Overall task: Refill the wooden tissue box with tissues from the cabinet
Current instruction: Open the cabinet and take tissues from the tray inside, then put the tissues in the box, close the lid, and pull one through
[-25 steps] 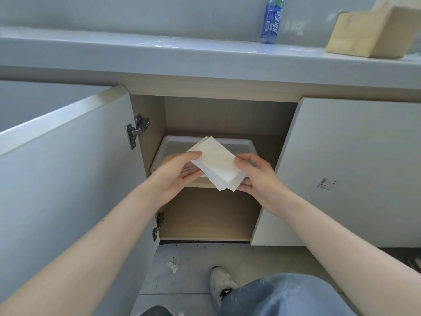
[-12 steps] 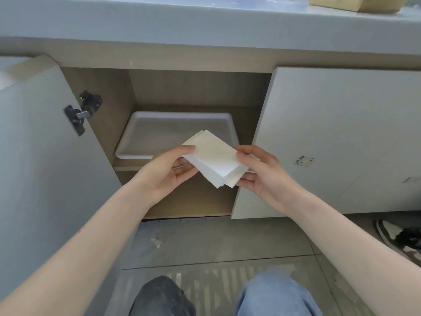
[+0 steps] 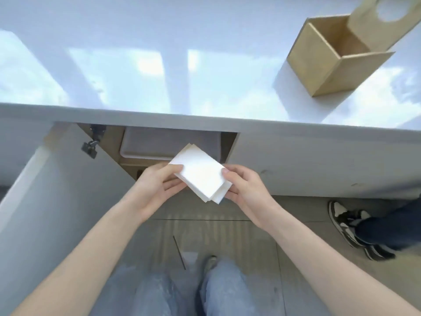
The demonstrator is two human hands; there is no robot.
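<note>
A stack of white tissues (image 3: 200,173) is held between both hands in front of the open cabinet. My left hand (image 3: 155,188) grips its left side and my right hand (image 3: 247,190) grips its right side. The wooden tissue box (image 3: 319,67) stands open and looks empty on the white countertop (image 3: 159,65) at the far right. Its lid (image 3: 373,21), with a round hole, leans against the box's back. The stack is below the counter's edge and well to the left of the box.
The cabinet's left door (image 3: 52,190) stands open toward me; the right door (image 3: 319,163) is closed. A white tray (image 3: 159,144) sits on the shelf inside. Another person's black-and-white shoes (image 3: 350,226) stand on the floor at right.
My view has risen from the cabinet opening to above the countertop, bringing the open box into sight. Both hands have kept hold of the tissue stack, drawn out of the cabinet toward me.
</note>
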